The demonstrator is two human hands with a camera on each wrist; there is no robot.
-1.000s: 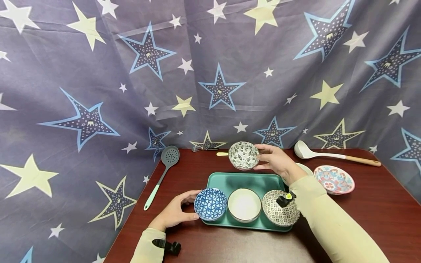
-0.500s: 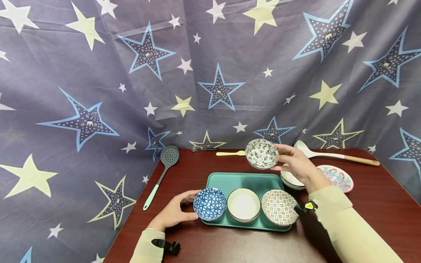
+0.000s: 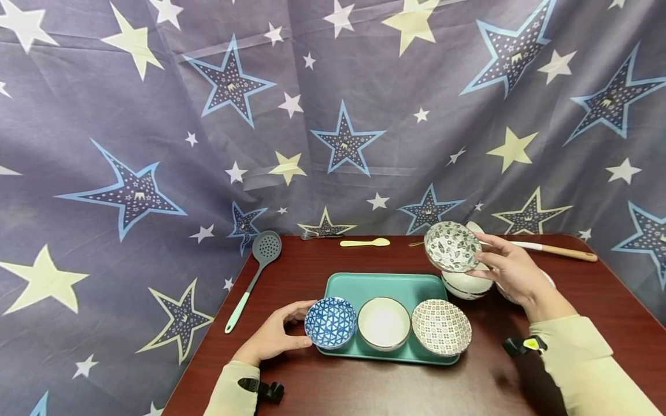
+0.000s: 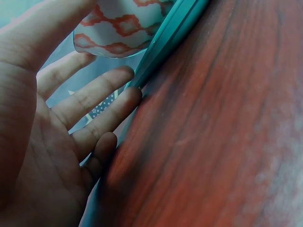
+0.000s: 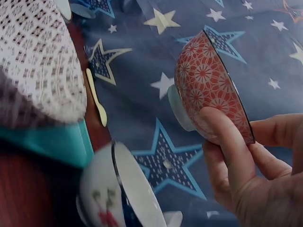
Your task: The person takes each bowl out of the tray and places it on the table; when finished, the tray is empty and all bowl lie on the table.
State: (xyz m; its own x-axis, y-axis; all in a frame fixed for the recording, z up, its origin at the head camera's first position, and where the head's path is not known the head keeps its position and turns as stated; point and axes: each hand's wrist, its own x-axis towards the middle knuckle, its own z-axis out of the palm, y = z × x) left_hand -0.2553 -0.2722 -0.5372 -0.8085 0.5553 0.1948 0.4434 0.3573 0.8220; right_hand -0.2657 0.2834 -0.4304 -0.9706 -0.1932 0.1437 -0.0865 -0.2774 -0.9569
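My right hand [image 3: 512, 274] pinches a small bowl [image 3: 452, 247] by its right rim, held tilted above the table. Its inside is white with dark leaves; the right wrist view shows its red flower-patterned outside [image 5: 201, 78]. My left hand [image 3: 278, 332] lies at the left side of a blue-patterned bowl [image 3: 330, 322], fingers mostly straight. In the left wrist view that bowl's outside [image 4: 125, 28] is white with orange marks; whether the fingertips touch it I cannot tell. A plain white bowl [image 3: 384, 323] and a brown-patterned bowl [image 3: 441, 327] stand beside it on a green tray [image 3: 385, 282].
Behind the held bowl stands another white bowl [image 3: 466, 286], and a pink-rimmed bowl is mostly hidden by my right hand. At the back lie a yellow spoon [image 3: 365, 242] and a partly covered ladle [image 3: 567, 252]. A grey slotted turner [image 3: 266, 247] lies at left.
My right hand has moved right with the leaf-patterned bowl, from behind the tray to over the white bowl outside it. My left hand stays by the blue-patterned bowl.
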